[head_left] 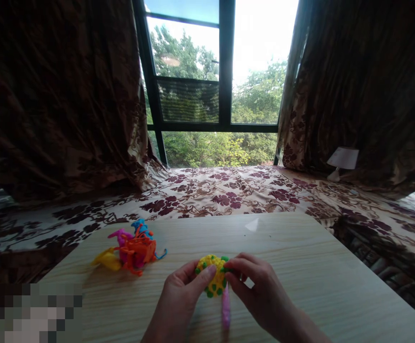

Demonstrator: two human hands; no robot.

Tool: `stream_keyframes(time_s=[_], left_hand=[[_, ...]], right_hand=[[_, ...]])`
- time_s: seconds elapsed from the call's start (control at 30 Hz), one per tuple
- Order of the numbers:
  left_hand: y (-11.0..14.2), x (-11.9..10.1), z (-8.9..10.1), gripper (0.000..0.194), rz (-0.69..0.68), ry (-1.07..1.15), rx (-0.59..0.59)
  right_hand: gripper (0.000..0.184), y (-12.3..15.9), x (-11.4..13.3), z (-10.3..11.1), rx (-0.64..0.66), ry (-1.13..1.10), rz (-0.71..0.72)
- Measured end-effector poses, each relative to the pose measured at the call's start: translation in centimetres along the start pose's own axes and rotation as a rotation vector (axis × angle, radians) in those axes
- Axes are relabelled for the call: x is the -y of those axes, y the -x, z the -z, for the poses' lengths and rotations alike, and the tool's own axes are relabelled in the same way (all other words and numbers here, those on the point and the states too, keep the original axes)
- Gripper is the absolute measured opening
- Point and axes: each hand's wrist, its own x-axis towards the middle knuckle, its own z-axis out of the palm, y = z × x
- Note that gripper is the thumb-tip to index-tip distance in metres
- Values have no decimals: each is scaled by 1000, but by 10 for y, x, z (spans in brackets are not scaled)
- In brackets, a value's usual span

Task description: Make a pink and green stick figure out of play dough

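Observation:
My left hand [182, 295] holds a round yellow clay piece [210, 262] dotted with green bits, thumb across its front. At the piece's right edge, my right hand [259, 281] pinches a small green clay bit [228, 269] between thumb and forefinger. Whether that bit is stuck to the yellow piece, I cannot tell. Just below lies a slim pink stick-like thing [226, 307] on the pale wooden table [300, 252], its upper end close to my right fingertips.
Orange clay in crumpled wrapping [137, 251] lies at the table's left, beside a yellow packet [109, 258], a pink one [123, 235] and a blue one [141, 227]. Beyond the table stretch a flowered cloth [225, 190], a small white lamp [342, 159], dark curtains [57, 95] and a window.

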Motion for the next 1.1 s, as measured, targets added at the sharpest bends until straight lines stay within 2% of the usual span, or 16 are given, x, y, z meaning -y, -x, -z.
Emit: stream_keyframes(time_s=[0.17,0.23,0.3,0.4,0.47,0.57,0.73,0.83,1.0,1.1], left_hand=[[-2,8,2,23,-89,-157,68],[-1,8,2,21,-96,-177,92],[0,4,0,22,-64,-138,116],[2,-1,-2,24,19,-14,98],[2,-3,-3,24,58,78,56],[2,-3,-4,23,80,156,35],[2,-1,-4,23,67,141,-14],[0,2,-1,21,37,121,22],[-3,8,4,19,-13,34,67],[-2,7,2,18,-14,27,79]], right_hand=[[14,1,2,1,-3,129,20],[12,0,3,0,-31,103,-8],[11,-2,2,-1,-56,-49,-118],[14,-5,-2,-3,-49,-404,-334],[15,-7,-4,-3,-51,-514,-378],[14,-7,-5,-3,-74,-392,-314],[11,-4,-4,-3,-73,-122,-163],[15,-4,-3,0,-25,-59,-113],[17,-2,1,3,-13,36,-74],[13,-1,2,0,-27,14,-121]])
